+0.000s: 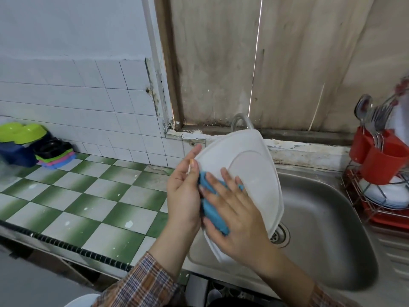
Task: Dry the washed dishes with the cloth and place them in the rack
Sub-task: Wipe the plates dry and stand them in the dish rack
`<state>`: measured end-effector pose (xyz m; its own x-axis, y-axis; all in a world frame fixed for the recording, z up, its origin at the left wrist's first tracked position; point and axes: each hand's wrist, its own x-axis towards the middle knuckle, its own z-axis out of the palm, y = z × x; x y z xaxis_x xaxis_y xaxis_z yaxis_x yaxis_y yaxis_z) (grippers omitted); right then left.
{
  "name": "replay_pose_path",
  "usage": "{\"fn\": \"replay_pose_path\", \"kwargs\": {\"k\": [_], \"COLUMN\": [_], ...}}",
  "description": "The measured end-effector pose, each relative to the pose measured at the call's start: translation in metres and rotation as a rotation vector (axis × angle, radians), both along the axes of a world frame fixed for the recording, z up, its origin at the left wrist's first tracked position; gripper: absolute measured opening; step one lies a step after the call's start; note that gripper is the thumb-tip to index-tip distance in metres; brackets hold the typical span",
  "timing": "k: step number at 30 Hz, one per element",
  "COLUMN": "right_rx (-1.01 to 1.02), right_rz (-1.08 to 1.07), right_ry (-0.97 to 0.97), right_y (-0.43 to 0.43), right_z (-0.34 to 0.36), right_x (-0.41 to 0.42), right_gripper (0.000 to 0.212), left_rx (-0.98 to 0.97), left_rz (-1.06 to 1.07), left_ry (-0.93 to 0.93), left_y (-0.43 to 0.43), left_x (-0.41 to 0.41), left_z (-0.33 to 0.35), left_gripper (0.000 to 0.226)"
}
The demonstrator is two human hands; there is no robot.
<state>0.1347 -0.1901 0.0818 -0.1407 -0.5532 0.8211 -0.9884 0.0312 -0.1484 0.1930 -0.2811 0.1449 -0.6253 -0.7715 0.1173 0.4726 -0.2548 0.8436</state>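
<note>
White plate [250,165] tilted on edge above sink [321,229], lower corner near drain [280,234]. Left hand [183,196] grips plate's left rim, thumb in front, fingers behind. Right hand [234,218] flat, fingers spread, pressing blue cloth [213,214] against plate face. Rack [354,196] right of sink, white dishes already in it. Risk, to my eye: plate likely wet, held by one rim only. Hard push from cloth could twist it loose, drop it into steel basin, chip it.
</note>
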Motion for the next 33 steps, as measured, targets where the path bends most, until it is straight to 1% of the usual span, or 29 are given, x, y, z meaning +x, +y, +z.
{"fn": "replay_pose_path", "kwargs": {"k": [2, 3, 4, 5, 6, 7, 9, 11, 13, 14, 16, 19, 21, 23, 25, 27, 30, 32, 33], "right_rx": [0.0, -0.002, -0.012, -0.031, -0.057, -0.104, -0.257, -0.391, -0.447, -0.451, -0.436, -0.431, -0.41, -0.401, -0.363, -0.254, -0.109, -0.07, -0.077], "right_rz": [0.048, 0.058, 0.055, 0.04, 0.026, 0.019, 0.005, -0.081, -0.181, -0.212, -0.212, -0.148, -0.117, -0.068, 0.014, 0.07, 0.04, 0.008, -0.008], "right_ry": [0.158, 0.2, 0.207, 0.168, 0.073, -0.073, -0.439, -0.729, -0.945, -1.032, -1.108, -1.102, -1.044, -0.941, -0.729, -0.481, -0.165, -0.076, -0.093], "right_y": [0.009, 0.014, 0.02, 0.025, 0.028, 0.03, 0.031, 0.028, 0.023, 0.021, 0.017, 0.005, -0.005, -0.015, -0.025, -0.036, -0.044, -0.039, -0.035], "right_z": [-0.021, -0.034, -0.049, -0.061, -0.07, -0.073, -0.07, -0.05, -0.028, -0.017, 0.0, 0.026, 0.047, 0.068, 0.08, 0.079, 0.055, 0.03, 0.018], "right_x": [-0.007, -0.013, -0.02, -0.027, -0.034, -0.04, -0.052, -0.062, -0.073, -0.081, -0.099, -0.113, -0.113, -0.101, -0.077, -0.048, -0.013, -0.009, -0.016], "right_gripper": [0.044, 0.045, 0.046, 0.046, 0.047, 0.047, 0.046, 0.045, 0.038, 0.039, 0.04, 0.038, 0.038, 0.036, 0.031, 0.036, 0.049, 0.051, 0.05], "left_rx": [-0.019, -0.018, -0.005, 0.011, 0.024, 0.03, 0.049, 0.092, 0.082, 0.059, -0.019, -0.161, -0.284, -0.393, -0.435, -0.415, -0.288, -0.214, -0.201], "left_rz": [0.044, 0.056, 0.066, 0.071, 0.077, 0.083, 0.075, 0.058, 0.037, 0.024, -0.007, -0.031, -0.029, -0.033, -0.03, -0.023, 0.019, 0.038, 0.052], "left_ry": [0.018, 0.034, 0.053, 0.069, 0.081, 0.083, 0.085, 0.089, 0.086, 0.084, 0.085, 0.085, 0.081, 0.061, 0.066, 0.077, 0.145, 0.174, 0.17], "left_y": [-0.007, -0.01, -0.015, -0.02, -0.025, -0.029, -0.038, -0.045, -0.05, -0.052, -0.051, -0.045, -0.041, -0.031, -0.022, -0.016, -0.02, -0.025, -0.027], "left_x": [0.002, 0.002, 0.003, 0.003, 0.004, 0.005, 0.008, 0.011, 0.014, 0.016, 0.019, 0.024, 0.026, 0.026, 0.021, 0.015, 0.01, 0.01, 0.011], "left_z": [0.006, 0.008, 0.01, 0.013, 0.015, 0.017, 0.019, 0.021, 0.022, 0.022, 0.025, 0.03, 0.031, 0.03, 0.027, 0.027, 0.028, 0.029, 0.029], "left_gripper": [0.025, 0.025, 0.025, 0.026, 0.026, 0.026, 0.025, 0.025, 0.025, 0.025, 0.025, 0.023, 0.023, 0.028, 0.025, 0.027, 0.029, 0.028, 0.028]}}
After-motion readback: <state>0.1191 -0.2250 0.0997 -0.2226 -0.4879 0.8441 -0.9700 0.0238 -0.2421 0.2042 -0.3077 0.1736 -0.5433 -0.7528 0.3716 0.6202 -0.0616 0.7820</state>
